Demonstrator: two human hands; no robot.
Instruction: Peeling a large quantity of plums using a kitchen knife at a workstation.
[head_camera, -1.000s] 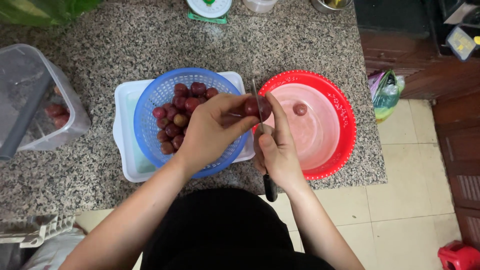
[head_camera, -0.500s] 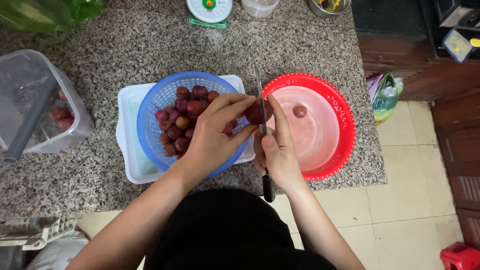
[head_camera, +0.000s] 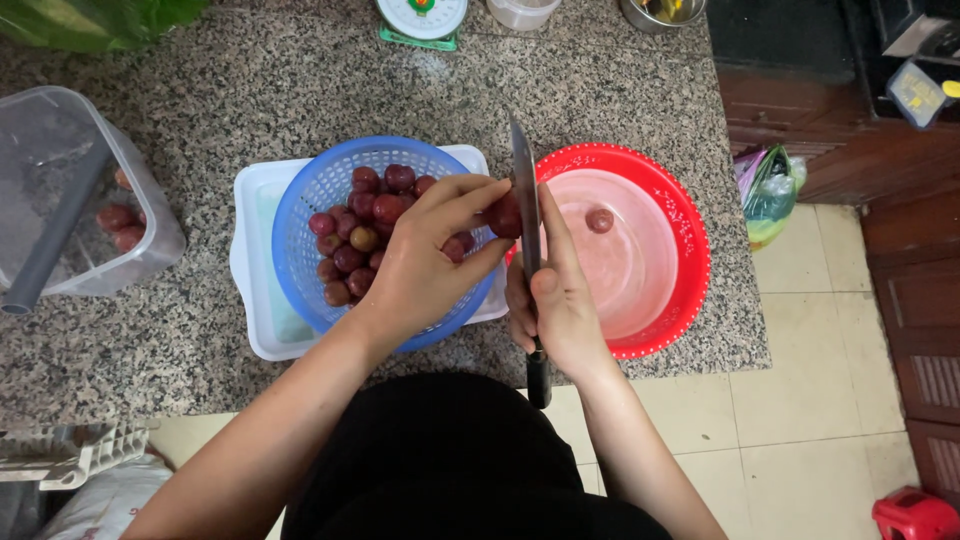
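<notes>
Hidden or unclear: most of the held fruit (head_camera: 505, 216) is covered by the left fingers and the knife blade; only a dark red patch of it shows. Whether the blade edge has entered the fruit cannot be told.
Cut off: a clear plastic box (head_camera: 75, 200) far out to the left of the left hand runs off the frame edge; a grey tube leans in it and a few red fruits show blurred through its wall. A kitchen scale (head_camera: 421, 17) beyond the hands is cropped at the top.
Left hand (head_camera: 425, 262): closed around the small round fruit, pinching it between thumb and fingertips, just above the rim of the blue basket.
Right hand (head_camera: 556, 295): wrapped around the knife (head_camera: 524, 205), thumb laid along the blade, black handle end sticking out below the palm toward the body.
Held fruit: between the two hands, touching the flat of the blade, glossy dark red skin.
Blue basket (head_camera: 300, 215): under the left hand, holding a heap of similar red and brownish fruits, standing in a white tray (head_camera: 255, 260).
Red basin (head_camera: 690, 240): just beyond the right hand, with a pale inner bowl and one fruit (head_camera: 599, 220) lying in it.
Counter (head_camera: 250, 90): speckled granite beneath everything.
</notes>
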